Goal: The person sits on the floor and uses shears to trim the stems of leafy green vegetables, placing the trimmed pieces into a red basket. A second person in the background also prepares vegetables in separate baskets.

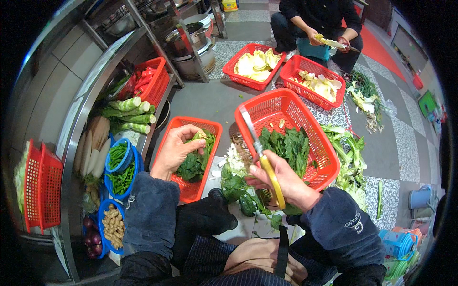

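Observation:
Pinched between the thumb and fingers of my left hand (182,146) is a small piece of leafy green (199,136). That hand is above a narrow red plastic basket (186,121), where dark leafy greens (193,166) lie. My right hand (282,175) grips a knife by its yellow handle (271,175), its metal blade (249,125) pointing away from me. Beyond this hand, a larger red basket (323,152) holds more leafy greens (286,144). Loose leaves (247,200) hang or lie just below the right hand; whether its fingers also hold them I cannot tell.
Opposite me crouches a person (318,25) holding a pale leaf and a knife, behind red baskets of cabbage leaves (257,64). Trimmings (347,161) litter the floor at right. A metal shelf (77,111) at left carries stalks, peppers and ginger (113,225).

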The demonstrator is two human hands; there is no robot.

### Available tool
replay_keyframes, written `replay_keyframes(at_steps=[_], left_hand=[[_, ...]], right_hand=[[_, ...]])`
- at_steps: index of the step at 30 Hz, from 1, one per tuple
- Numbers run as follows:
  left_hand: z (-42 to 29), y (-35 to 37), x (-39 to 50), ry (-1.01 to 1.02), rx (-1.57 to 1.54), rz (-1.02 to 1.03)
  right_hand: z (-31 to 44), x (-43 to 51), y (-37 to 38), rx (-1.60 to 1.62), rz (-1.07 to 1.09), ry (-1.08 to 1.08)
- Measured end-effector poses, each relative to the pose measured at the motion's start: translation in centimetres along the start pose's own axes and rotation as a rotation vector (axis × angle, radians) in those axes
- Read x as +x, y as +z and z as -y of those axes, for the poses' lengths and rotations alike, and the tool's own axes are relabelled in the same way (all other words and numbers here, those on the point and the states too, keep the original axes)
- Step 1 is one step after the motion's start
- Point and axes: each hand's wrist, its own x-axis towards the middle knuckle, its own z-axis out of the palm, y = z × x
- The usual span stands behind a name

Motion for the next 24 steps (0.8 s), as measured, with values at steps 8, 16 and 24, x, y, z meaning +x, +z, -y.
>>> replay_keyframes(at_steps=[8, 16, 24], left_hand=[[0.3, 1.8, -0.6, -0.091, -0.031, 0.117], [0.5, 2.0, -0.9, -0.042, 0.354, 0.086], [0.6, 2.6, -1.3, 0.094, 0.624, 0.043]], right_hand=[[-0.7, -0.1, -0.8, -0.578, 0.103, 0.036], [-1.6, -0.3, 0.4, -0.805, 0.198, 0.121], [-1.0, -0.3, 0.8, -0.889, 0.154, 0.08]])
